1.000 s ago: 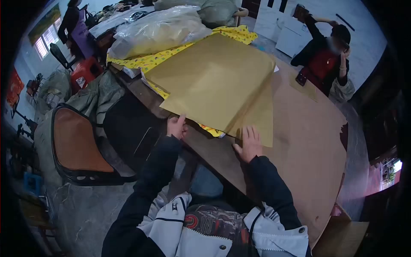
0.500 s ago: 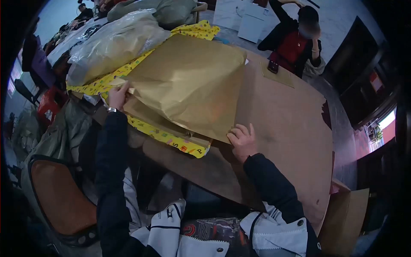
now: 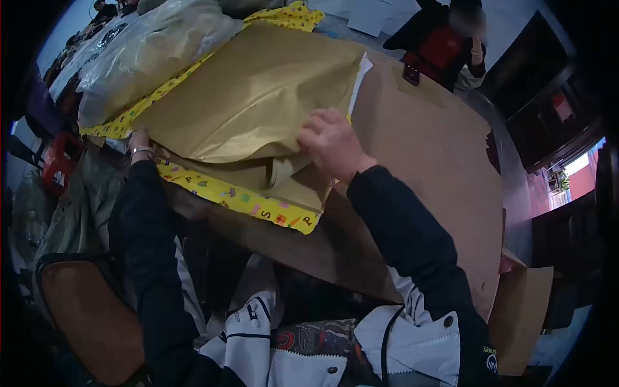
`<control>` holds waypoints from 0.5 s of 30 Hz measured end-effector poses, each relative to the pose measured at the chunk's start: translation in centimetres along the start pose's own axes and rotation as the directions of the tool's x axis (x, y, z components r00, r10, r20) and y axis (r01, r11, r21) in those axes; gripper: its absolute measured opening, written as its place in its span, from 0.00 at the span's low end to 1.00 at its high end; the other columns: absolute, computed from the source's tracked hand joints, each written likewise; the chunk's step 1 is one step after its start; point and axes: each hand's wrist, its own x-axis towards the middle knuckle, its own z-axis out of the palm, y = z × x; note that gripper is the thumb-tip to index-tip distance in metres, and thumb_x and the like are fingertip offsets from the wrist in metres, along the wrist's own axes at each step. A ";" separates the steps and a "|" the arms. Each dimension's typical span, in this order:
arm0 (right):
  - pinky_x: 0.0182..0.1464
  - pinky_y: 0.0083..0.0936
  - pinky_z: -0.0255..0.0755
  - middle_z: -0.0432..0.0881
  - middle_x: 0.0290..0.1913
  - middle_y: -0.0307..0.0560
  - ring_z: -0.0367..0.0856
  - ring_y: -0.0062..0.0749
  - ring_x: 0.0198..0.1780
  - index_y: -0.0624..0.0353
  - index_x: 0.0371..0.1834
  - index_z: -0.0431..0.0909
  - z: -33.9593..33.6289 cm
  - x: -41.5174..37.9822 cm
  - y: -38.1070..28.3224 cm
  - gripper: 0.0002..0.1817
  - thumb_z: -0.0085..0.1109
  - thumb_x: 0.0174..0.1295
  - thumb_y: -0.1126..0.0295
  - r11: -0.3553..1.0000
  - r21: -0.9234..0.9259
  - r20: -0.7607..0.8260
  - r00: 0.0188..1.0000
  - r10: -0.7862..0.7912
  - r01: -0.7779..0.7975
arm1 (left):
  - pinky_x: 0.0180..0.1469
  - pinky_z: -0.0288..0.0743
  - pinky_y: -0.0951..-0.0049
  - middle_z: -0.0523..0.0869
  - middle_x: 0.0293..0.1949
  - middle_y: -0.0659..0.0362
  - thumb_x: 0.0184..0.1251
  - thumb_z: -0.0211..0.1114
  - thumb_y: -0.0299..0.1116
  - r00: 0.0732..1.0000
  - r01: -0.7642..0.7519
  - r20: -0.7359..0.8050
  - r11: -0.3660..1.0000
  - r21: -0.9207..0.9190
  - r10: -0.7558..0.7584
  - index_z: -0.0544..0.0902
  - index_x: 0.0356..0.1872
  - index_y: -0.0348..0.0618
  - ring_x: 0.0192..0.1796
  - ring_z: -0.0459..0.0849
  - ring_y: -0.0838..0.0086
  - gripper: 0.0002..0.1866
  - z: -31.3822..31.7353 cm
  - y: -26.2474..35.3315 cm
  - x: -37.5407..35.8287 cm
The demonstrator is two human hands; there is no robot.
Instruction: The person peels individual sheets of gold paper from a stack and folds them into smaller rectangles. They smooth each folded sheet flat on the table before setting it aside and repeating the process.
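At the far left, beyond and outside the left hand (image 3: 138, 137), stands a red stool (image 3: 61, 161); nearer the wearer is a chair with a brown backrest (image 3: 90, 316). The left hand is at the left corner of the brown paper (image 3: 251, 97), the wrist wearing a bracelet (image 3: 143, 151); its fingers are mostly hidden, so whether they grip cannot be told. Just beyond this hand, a clear plastic bag (image 3: 148, 58) with pale contents lies beside the yellow printed sheet (image 3: 238, 200). The sheet lies under the brown paper, its patterned border showing on the far left side and along the near edge, between the two hands.

The brown paper stretches away from both hands, creased and bulging, its near edge raised from the layers below. The right hand (image 3: 329, 143) is over its right part, fingers curled and closed on the raised paper. Under and just left of this hand is a curled brown flap (image 3: 280, 173).

Right of the right hand extends the bare brown tabletop (image 3: 425, 174). Farther beyond, a phone (image 3: 410, 74) rests on a flat brown piece (image 3: 427, 92), near a person in a red top (image 3: 440, 48). Nearer the wearer, at the right, stands an open cardboard box (image 3: 521, 316).
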 end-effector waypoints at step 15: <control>0.52 0.38 0.74 0.81 0.41 0.46 0.79 0.44 0.48 0.55 0.36 0.80 0.9 -3.0 -1.0 0.10 0.64 0.48 0.71 0.992 0.125 0.030 1.000 0.008 -0.012 | 0.38 0.77 0.61 0.82 0.32 0.54 0.59 0.64 0.34 0.354 -0.933 0.768 0.266 0.245 0.534 0.83 0.37 0.45 0.36 0.82 0.56 0.07 16.4 -1.3 -40.8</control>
